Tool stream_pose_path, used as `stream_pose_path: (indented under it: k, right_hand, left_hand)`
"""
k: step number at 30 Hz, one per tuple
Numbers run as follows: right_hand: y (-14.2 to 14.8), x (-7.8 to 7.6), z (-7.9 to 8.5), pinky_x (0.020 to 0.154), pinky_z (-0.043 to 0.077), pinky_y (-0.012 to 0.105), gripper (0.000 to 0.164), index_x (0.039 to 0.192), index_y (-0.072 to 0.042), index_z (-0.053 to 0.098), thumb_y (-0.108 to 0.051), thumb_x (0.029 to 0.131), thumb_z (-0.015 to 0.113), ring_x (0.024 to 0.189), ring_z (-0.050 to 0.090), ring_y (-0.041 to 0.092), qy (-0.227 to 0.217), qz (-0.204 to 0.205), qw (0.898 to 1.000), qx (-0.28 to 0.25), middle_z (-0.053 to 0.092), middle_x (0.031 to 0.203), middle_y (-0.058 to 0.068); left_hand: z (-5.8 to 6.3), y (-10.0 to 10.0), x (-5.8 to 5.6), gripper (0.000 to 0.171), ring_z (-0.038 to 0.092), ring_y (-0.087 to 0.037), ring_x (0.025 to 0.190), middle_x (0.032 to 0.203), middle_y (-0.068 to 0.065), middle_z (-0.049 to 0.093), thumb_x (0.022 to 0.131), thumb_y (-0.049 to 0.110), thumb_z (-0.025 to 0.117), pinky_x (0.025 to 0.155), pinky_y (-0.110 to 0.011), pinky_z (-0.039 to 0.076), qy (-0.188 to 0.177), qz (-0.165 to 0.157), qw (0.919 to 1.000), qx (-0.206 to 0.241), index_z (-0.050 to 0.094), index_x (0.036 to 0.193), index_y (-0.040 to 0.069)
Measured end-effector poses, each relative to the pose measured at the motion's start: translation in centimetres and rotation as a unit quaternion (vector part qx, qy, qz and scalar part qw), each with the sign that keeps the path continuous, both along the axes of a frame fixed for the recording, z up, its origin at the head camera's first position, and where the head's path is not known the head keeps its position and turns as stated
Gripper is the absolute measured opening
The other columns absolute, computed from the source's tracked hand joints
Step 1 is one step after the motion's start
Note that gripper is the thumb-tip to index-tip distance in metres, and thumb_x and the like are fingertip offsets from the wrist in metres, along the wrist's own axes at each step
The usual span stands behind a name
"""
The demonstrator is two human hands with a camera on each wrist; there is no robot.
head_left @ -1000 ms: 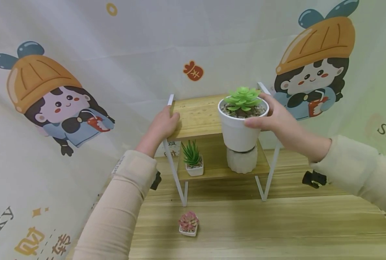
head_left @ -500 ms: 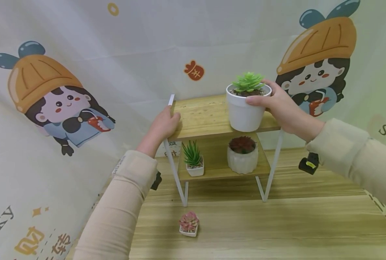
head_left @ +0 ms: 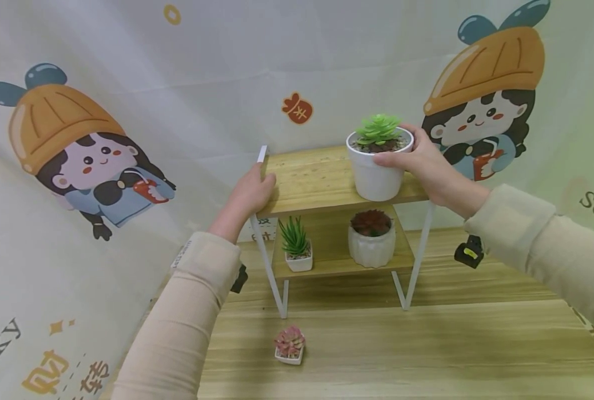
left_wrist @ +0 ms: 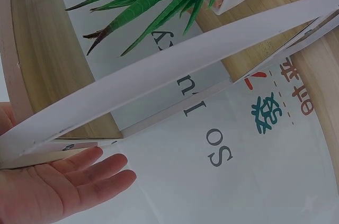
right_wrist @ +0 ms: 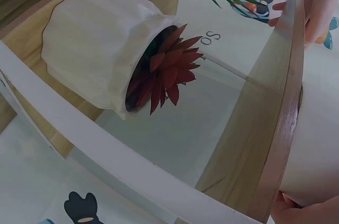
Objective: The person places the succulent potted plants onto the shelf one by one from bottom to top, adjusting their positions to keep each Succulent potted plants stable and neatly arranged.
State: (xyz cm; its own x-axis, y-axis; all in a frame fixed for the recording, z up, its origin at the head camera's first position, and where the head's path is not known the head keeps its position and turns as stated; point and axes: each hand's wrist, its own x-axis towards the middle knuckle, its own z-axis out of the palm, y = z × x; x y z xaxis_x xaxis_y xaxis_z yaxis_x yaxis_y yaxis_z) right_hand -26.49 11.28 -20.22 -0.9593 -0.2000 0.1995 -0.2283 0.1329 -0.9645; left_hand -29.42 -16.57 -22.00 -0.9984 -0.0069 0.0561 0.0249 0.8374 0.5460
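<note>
My right hand (head_left: 427,166) holds the rim of a white pot (head_left: 378,176) with a bright green artificial succulent (head_left: 379,132). That pot stands upright at the right end of the upper board (head_left: 309,180) of a two-tier plant shelf. At the board's left end, my left hand (head_left: 252,191) grips the corner by the white metal frame (left_wrist: 175,65), thumb on top. On the lower tier are a small spiky green plant (head_left: 295,244) in a white pot and a dark red succulent (right_wrist: 169,70) in a ribbed white pot (head_left: 372,249).
A pink succulent (head_left: 290,341) in a small white pot stands on the wooden table (head_left: 402,355), in front of the shelf. Behind hangs a pale cloth (head_left: 217,66) printed with cartoon figures.
My right hand has lifted and moved the pot back from before the shelf onto the upper board, uncovering the dark red succulent. The left hand stays at its corner.
</note>
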Motion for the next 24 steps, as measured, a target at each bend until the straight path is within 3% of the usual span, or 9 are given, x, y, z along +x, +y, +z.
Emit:
stream_pose_path:
  k: [12, 19, 24]
  right_hand:
    - [-0.23, -0.43, 0.03, 0.099, 0.016, 0.036, 0.081, 0.131, -0.009, 0.010, -0.024, 0.071, 0.063, 0.117, 0.021, 0.018, -0.008, -0.011, 1.000, 0.001, 0.017, 0.132, 0.009]
    - [-0.05, -0.70, 0.22, 0.098, 0.018, 0.035, 0.080, 0.131, -0.011, 0.009, -0.024, 0.072, 0.062, 0.116, 0.022, 0.018, -0.021, 0.008, 1.000, 0.001, 0.018, 0.132, 0.008]
    - [0.05, -0.89, 0.27, 0.097, 0.019, 0.038, 0.080, 0.131, -0.013, 0.008, -0.024, 0.072, 0.061, 0.117, 0.022, 0.018, -0.033, 0.019, 0.999, 0.007, 0.018, 0.132, 0.008]
  left_hand:
    - [-0.02, -0.06, -0.02, 0.056, 0.030, -0.030, 0.116, 0.134, -0.015, 0.023, 0.086, 0.031, 0.027, 0.092, -0.041, 0.030, 0.000, -0.005, 1.0000, 0.004, 0.011, 0.133, 0.005]
    - [0.03, -0.09, 0.01, 0.057, 0.022, -0.030, 0.121, 0.135, -0.015, 0.020, 0.086, 0.031, 0.027, 0.096, -0.042, 0.025, 0.001, -0.006, 1.0000, -0.001, 0.009, 0.133, 0.005]
    - [-0.01, -0.12, -0.03, 0.056, 0.028, -0.030, 0.118, 0.134, -0.016, 0.022, 0.086, 0.031, 0.027, 0.093, -0.042, 0.029, 0.001, -0.006, 1.0000, 0.000, 0.010, 0.133, 0.005]
